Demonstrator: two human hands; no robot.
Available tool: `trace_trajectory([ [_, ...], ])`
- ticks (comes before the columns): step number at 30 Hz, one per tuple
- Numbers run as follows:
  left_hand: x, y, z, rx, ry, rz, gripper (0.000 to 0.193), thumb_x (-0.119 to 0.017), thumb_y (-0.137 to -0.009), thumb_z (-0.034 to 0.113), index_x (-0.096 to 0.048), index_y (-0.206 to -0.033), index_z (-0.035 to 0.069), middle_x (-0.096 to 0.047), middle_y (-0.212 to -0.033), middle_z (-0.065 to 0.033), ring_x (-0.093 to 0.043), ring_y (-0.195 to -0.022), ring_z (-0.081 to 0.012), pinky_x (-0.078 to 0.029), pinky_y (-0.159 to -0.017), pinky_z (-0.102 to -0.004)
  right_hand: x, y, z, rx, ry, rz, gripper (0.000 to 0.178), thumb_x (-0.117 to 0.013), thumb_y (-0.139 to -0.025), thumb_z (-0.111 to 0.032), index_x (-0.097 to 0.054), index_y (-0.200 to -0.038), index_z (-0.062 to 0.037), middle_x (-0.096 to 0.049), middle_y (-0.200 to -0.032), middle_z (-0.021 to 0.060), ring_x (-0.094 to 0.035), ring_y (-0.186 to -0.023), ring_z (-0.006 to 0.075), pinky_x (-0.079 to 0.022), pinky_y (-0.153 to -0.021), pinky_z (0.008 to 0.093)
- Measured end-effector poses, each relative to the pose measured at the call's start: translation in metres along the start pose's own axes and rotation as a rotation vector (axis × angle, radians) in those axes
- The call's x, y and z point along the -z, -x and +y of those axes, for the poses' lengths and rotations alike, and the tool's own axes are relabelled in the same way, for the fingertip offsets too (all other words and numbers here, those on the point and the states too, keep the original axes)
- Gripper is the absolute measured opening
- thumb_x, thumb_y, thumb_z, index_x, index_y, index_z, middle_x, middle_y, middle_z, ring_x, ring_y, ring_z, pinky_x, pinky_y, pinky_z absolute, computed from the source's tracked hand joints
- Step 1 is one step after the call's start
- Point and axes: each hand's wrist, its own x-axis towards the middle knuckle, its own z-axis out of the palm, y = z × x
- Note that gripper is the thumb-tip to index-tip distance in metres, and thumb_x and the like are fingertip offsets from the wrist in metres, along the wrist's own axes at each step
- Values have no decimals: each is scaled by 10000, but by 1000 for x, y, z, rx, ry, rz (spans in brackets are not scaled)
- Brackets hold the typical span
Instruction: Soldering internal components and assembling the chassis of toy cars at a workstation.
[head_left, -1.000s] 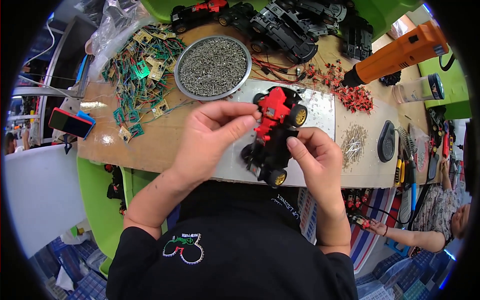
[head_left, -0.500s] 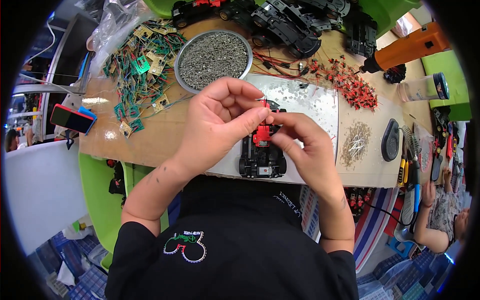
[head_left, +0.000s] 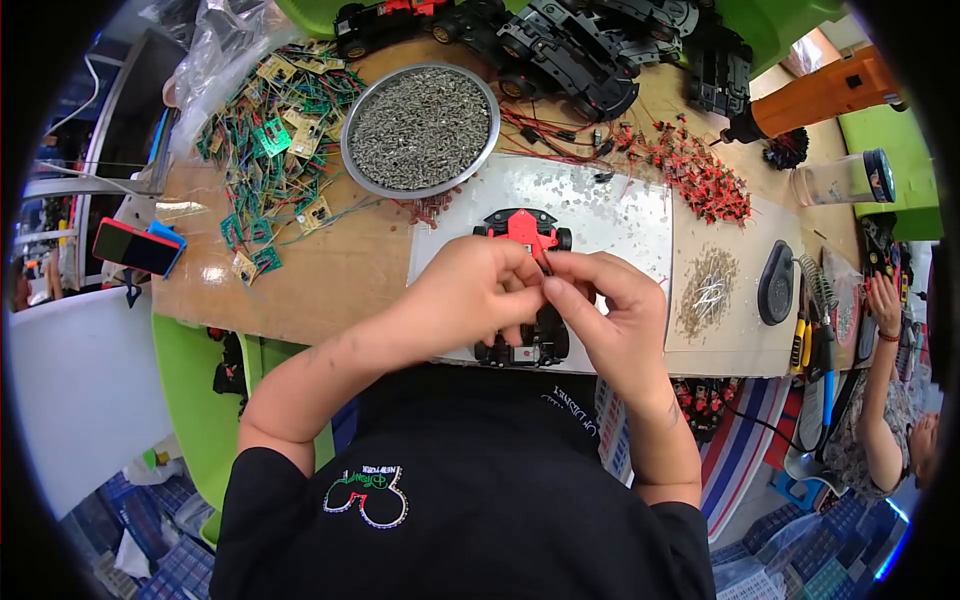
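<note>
A red and black toy car chassis (head_left: 523,235) lies flat on a pale speckled mat (head_left: 620,215) in front of me, its red front end pointing away. My left hand (head_left: 478,295) and my right hand (head_left: 610,310) meet over its middle, fingertips pinched together on a small part on top of the car. The hands hide most of the chassis; only the red front and the black rear end (head_left: 522,350) with its wheels show.
A round metal pan of screws (head_left: 420,130) stands behind the mat, with green circuit boards (head_left: 275,150) to its left and a phone (head_left: 135,247) at the left edge. Red wired parts (head_left: 695,170), more car chassis (head_left: 560,40), an orange power screwdriver (head_left: 820,95) and another person's hand (head_left: 885,300) are to the right.
The car, held up and tilted a second ago, has been laid flat on the mat. Both hands have come together over its middle.
</note>
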Motion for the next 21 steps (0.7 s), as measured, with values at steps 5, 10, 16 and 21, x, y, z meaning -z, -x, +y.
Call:
trace_trajectory([
  [5, -18, -4, 4, -848, -1278, 621, 125, -714, -723, 87, -630, -815, 75, -622, -781, -13, -584, -786, -223, -426, -724, -393, -2, -3, 13, -169, 100, 12, 171, -645, -872, -55, -707, -1007, 30, -656, -783, 150, -612, -669, 208, -499, -645, 305],
  [10, -8, -7, -4, -691, -1013, 545, 141, -722, -715, 69, -627, -820, 77, -636, -787, -7, -587, -816, -208, -385, -780, -377, 2, -5, 9, -166, 157, -81, 168, -665, -840, -40, -694, -997, 14, -657, -851, 153, -631, -743, 278, -512, -675, 356],
  [16, 4, -14, -3, -165, -63, 252, 281, -654, -899, 50, -556, -1146, -42, -693, -900, -72, -635, -875, -96, -492, -827, -252, 1, -12, 19, 370, 532, 32, 191, -723, -750, -34, -641, -921, -56, -643, -862, 95, -601, -800, 299, -507, -688, 383],
  [21, 8, -15, -5, -140, 23, 225, 282, -637, -894, 48, -565, -1151, -43, -704, -876, -73, -645, -842, -109, -499, -802, -263, 0, -13, 20, 476, 541, -11, 228, -763, -705, -6, -650, -897, -53, -659, -854, 72, -613, -775, 280, -507, -673, 368],
])
